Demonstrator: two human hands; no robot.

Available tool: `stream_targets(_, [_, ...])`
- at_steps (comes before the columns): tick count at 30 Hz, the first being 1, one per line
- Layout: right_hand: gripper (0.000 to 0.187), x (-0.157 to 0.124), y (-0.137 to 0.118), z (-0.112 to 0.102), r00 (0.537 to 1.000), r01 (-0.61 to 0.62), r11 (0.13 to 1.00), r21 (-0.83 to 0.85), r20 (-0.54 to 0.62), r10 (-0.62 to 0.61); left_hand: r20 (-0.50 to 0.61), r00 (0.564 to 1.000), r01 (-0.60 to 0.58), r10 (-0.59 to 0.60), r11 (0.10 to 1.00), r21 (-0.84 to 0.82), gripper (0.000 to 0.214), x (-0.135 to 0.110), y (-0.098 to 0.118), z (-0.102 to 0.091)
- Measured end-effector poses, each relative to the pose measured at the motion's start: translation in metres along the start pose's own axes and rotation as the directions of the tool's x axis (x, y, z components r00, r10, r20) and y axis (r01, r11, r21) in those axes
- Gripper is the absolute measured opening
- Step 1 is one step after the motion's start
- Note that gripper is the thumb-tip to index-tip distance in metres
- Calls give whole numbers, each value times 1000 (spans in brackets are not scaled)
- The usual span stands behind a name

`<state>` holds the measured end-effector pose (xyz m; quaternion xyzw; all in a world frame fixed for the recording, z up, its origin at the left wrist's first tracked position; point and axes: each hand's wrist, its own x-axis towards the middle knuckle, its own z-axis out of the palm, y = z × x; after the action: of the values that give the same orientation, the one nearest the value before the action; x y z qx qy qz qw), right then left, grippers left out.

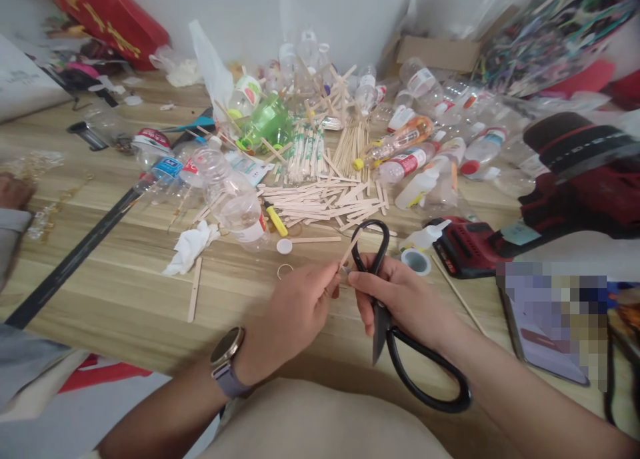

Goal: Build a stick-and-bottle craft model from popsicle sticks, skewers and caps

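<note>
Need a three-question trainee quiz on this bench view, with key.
1. Which hand holds the black-handled scissors?
2. True or false: the left hand grips a thin wooden stick.
3. Which lies closest to the yellow-handled tool?
A) phone
B) round white cap
C) red battery pack

Key:
1. The right hand.
2. True.
3. B.

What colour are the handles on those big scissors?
Black. The scissor handles show best in the head view, the only one here.
</note>
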<state>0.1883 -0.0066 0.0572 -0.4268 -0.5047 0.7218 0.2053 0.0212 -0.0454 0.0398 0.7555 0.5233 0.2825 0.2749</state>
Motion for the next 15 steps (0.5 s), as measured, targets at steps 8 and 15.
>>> stream_targets(8, [25,-1,-2,5,985,136,954,-267,-67,-159,45,992,119,-115,986,-118,29,0,5,-5])
stream_targets(15, [22,-2,14,-2,825,281,412,-867,-1,-565,201,959,231,-199,960,-155,36,2,5,-16])
